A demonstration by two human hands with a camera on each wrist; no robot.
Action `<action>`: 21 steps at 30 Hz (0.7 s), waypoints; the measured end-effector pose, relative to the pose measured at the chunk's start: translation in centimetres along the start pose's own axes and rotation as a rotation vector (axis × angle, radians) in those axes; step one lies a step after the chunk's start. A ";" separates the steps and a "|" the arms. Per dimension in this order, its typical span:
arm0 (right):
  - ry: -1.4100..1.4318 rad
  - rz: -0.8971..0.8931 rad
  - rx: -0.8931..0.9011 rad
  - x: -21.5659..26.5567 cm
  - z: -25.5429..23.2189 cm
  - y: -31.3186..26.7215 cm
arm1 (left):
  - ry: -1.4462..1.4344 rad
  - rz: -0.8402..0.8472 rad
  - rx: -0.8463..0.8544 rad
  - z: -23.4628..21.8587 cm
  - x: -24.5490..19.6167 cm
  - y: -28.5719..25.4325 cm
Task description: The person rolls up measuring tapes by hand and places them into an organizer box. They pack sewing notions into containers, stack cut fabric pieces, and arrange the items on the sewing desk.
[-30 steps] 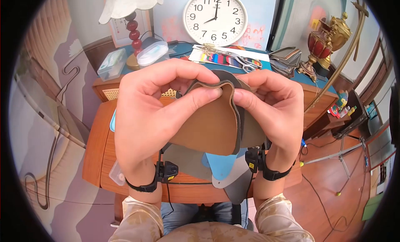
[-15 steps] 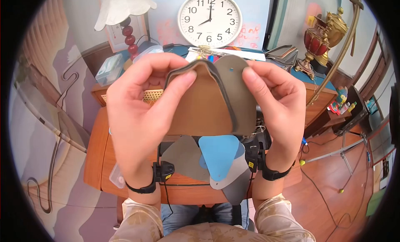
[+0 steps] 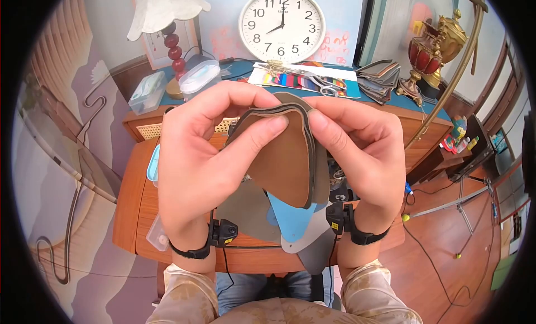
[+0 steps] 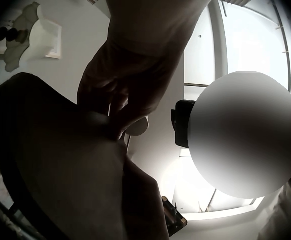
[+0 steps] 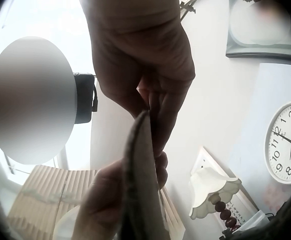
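Note:
Held up over the desk in the head view is a small stack of rounded, leather-like pieces: a brown piece [image 3: 285, 168] faces me, with dark grey layers [image 3: 319, 173] behind it. My left hand [image 3: 204, 154] pinches the stack's top edge, its thumb lying on the brown face. Beside it my right hand [image 3: 365, 148] pinches the upper right edge between thumb and fingers. The right wrist view shows the stack [image 5: 148, 175] edge-on below the fingers. In the left wrist view the pieces [image 4: 65, 165] are a dark broad shape.
Below the hands, a light blue rounded piece [image 3: 293, 221] and grey pieces [image 3: 248, 212] overlap on the wooden desk [image 3: 134, 212]. Behind stand a clock [image 3: 282, 25], a lamp [image 3: 167, 11], clear plastic boxes [image 3: 148, 92], scissors [image 3: 329, 88] and a pile of dark swatches [image 3: 379, 81].
Half a second ago the hands were apart, with a grey piece fanned out to the right of the brown one. Now they have come together, the layers' top edges gathered close.

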State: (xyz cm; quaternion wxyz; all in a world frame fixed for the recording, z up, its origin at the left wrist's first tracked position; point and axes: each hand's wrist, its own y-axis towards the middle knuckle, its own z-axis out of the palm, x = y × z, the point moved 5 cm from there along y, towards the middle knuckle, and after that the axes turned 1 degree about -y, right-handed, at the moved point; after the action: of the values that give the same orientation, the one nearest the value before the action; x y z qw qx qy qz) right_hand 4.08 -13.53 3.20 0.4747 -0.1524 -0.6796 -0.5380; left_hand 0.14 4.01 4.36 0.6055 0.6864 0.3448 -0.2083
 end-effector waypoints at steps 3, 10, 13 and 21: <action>-0.019 0.064 -0.001 0.2 0.0 0.0 | -0.002 0.030 -0.026 0.1 0.1 0.1; -0.030 0.064 0.009 -0.3 0.0 0.1 | -0.054 0.076 -0.090 0.5 0.6 0.3; -0.113 -0.088 -0.048 0.1 0.2 0.0 | -0.118 0.020 -0.059 0.8 0.1 0.2; -0.062 -0.193 -0.108 0.2 1.5 0.1 | -0.284 -0.008 0.022 0.5 -0.1 0.0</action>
State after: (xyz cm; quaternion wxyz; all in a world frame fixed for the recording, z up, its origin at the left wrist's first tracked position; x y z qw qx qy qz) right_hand 3.37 -12.26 3.46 0.3904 -0.1281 -0.6757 -0.6121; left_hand 0.09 3.51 4.36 0.6397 0.6552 0.2561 -0.3096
